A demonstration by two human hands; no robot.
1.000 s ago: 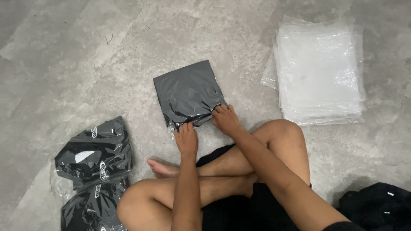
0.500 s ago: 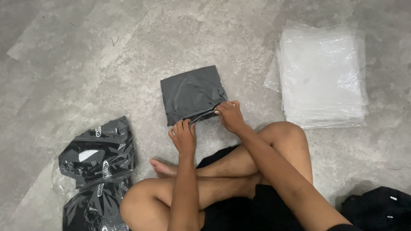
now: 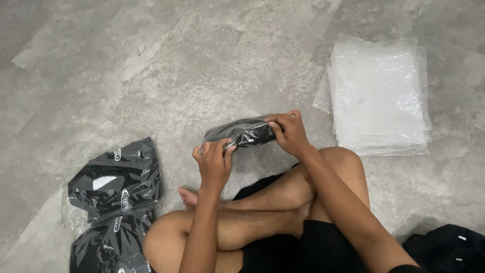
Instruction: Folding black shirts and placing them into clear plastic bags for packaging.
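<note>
Both hands, the left hand (image 3: 214, 161) and right hand (image 3: 289, 132), pinch opposite ends of the bagged dark garment (image 3: 243, 133), lifting it edge-on off the floor (image 3: 202, 65) so it hangs clear.

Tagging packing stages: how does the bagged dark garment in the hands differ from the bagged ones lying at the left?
The held bagged garment is lifted off the floor, gripped at each end by the left hand and right hand; the bagged garments at the left lie piled on the concrete floor, untouched. The held one shows as a narrow strip, seen edge-on; the piled ones show their broad faces with white markings. Both are dark cloth in glossy clear plastic.
</note>
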